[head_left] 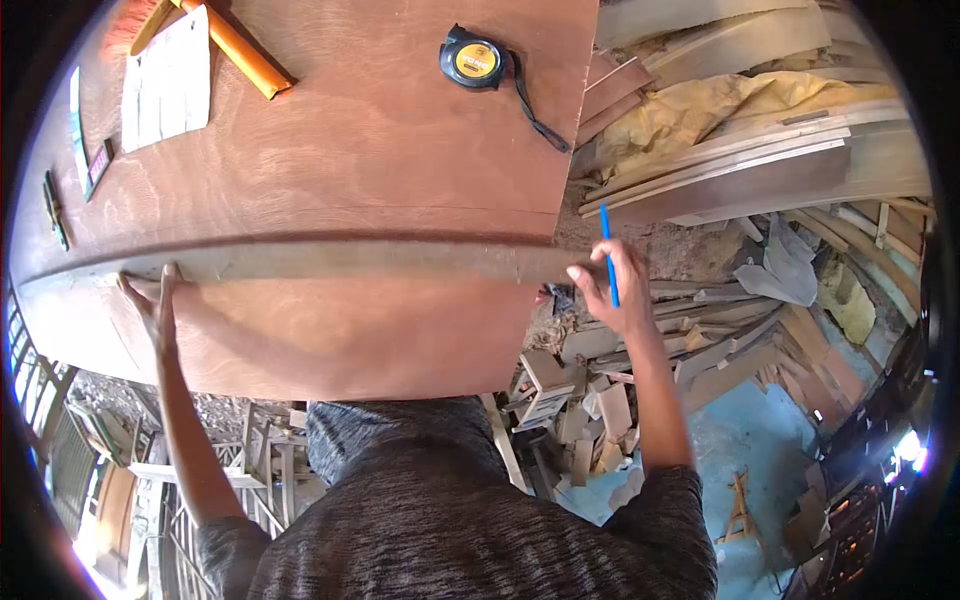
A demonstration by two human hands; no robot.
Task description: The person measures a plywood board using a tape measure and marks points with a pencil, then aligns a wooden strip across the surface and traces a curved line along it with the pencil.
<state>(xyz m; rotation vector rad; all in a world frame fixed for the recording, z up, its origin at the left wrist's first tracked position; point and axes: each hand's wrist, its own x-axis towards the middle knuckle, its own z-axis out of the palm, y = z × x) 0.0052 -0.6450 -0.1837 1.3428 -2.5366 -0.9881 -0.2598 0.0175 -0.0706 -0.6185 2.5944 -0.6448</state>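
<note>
A long straight wooden strip (pixel 350 262) lies across a reddish plywood sheet (pixel 370 170), its right end sticking out past the sheet's edge. My left hand (pixel 155 305) is at the strip's near edge on the left, fingers spread and tips touching it. Beyond the sheet's right edge, my right hand (pixel 622 290) is closed around a slim blue pencil or pen (pixel 607 228), held nearly upright. The right thumb and fingertips are by the strip's right end; whether they also grip it I cannot tell.
On the sheet lie a black and yellow tape measure (pixel 473 62) with a strap, a white paper (pixel 168 85), an orange tool or handle (pixel 240 55) and a dark green slim item (pixel 55 210). Stacked boards (pixel 760 165) and wood offcuts (pixel 600 420) fill the right side.
</note>
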